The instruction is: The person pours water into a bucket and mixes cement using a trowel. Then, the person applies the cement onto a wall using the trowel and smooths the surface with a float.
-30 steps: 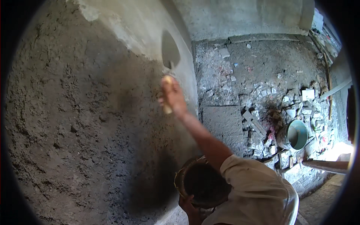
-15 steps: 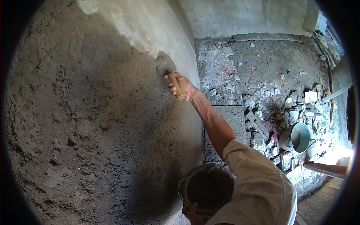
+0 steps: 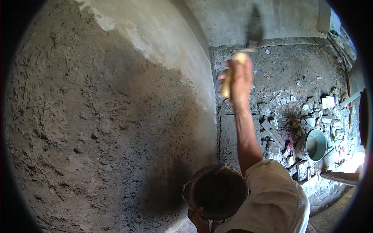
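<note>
My right hand (image 3: pixel 239 79) is closed around the wooden handle of a trowel (image 3: pixel 252 33). Its dark blade points up, blurred, and is held off the wall. To the left is a wall coated in rough dark wet mortar (image 3: pixel 97 128), with a smoother, paler patch (image 3: pixel 163 35) higher up. At the bottom, my left hand (image 3: pixel 199 220) grips the underside of a round pan of dark mortar (image 3: pixel 215 190), held close to the wall. My cream sleeve (image 3: pixel 272 198) covers part of the pan.
The floor to the right is strewn with broken bricks and rubble (image 3: pixel 295 108). A metal bucket (image 3: pixel 312 144) stands among it, with a wooden plank (image 3: pixel 342 176) beside it. A low concrete wall (image 3: pixel 272 19) runs along the far side.
My right hand has pulled the trowel off the wall and swung it right and up, away from the mortar's edge. The pan in my left hand has stayed in place.
</note>
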A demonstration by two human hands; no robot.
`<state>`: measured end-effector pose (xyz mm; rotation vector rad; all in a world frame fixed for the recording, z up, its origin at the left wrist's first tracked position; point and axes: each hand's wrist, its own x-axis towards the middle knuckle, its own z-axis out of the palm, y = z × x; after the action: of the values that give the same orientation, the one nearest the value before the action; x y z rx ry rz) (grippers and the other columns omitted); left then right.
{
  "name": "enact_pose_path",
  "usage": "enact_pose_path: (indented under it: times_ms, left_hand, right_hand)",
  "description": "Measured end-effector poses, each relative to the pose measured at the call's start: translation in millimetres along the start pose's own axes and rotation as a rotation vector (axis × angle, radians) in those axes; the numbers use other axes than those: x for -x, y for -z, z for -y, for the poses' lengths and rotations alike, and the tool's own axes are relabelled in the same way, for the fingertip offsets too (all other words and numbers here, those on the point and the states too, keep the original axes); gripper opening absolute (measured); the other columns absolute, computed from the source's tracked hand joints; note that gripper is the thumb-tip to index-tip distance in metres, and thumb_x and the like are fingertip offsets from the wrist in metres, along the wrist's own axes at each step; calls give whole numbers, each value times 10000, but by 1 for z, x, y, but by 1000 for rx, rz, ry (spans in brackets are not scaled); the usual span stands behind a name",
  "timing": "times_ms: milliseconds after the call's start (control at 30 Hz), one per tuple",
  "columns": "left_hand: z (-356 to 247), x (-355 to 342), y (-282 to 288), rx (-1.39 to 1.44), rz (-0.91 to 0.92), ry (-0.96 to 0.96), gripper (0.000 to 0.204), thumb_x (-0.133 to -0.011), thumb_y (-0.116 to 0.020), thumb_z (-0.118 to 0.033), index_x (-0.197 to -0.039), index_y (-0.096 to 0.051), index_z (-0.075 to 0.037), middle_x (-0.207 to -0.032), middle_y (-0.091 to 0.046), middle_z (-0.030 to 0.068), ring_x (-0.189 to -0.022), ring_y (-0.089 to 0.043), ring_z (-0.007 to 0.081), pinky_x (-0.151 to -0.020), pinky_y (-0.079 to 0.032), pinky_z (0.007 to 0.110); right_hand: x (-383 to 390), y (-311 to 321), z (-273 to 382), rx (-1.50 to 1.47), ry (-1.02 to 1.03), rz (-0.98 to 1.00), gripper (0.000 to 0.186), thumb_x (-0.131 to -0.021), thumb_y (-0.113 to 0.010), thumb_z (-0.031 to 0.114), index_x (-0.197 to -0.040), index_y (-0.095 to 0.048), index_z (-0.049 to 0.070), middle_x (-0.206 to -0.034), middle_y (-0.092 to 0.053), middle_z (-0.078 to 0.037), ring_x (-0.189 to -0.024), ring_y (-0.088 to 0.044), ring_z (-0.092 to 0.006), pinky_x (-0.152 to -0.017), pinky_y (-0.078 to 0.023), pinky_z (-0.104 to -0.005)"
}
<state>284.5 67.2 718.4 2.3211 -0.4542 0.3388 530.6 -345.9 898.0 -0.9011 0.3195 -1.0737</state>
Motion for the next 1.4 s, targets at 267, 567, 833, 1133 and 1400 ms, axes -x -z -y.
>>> enact_pose_path:
  times_ms: [267, 567, 833, 1133, 1400]
  left_hand:
    - [-34, 16, -7, 1000, -191, 951, 506, -639, -557, -8, -1144, -557, -8, -1071, -624, 116, -988, -609, 291, -851, -522, 385]
    - [-61, 121, -11, 644, -383, 626, 190, -767, -595, -133, -941, -558, -67, -1057, -616, 240, -976, -603, 424, -812, -476, 446]
    - [-154, 134, -15, 892, -381, 866, 555, -683, -575, -68, -1229, -541, 29, -1117, -608, 115, -1014, -598, 224, -891, -479, 338]
    - [-239, 108, -17, 1010, -146, 564, 552, -669, -559, 63, -1221, -567, 57, -968, -621, 36, -769, -557, 117, -695, -441, 239]
    - [-197, 104, -4, 870, -17, 421, 517, -677, -572, 45, -1193, -586, 70, -990, -605, 5, -765, -494, 56, -669, -389, 200]
  right_hand:
    - [137, -2, -92, 375, 98, 5, 487, -943, -555, 283, -1296, -376, -1, -1011, -556, -153, -827, -562, -230, -692, -489, -356]
    - [272, 105, 66, 199, -264, 1188, 492, -902, -599, 307, -1288, -437, 49, -999, -633, -198, -913, -650, -323, -767, -505, -440]
    - [263, 396, 130, 1326, 179, 1741, 414, -889, -564, 341, -1245, -510, 136, -724, -644, -138, -566, -652, -320, -491, -519, -453]
    - [314, 397, 140, 1299, 333, 1707, 398, -830, -567, 183, -1208, -534, 64, -713, -642, -125, -570, -657, -263, -471, -531, -407]
    - [316, 329, 136, 1577, 415, 1328, 436, -817, -568, 159, -1209, -494, -17, -731, -661, -147, -621, -675, -291, -505, -540, -412]
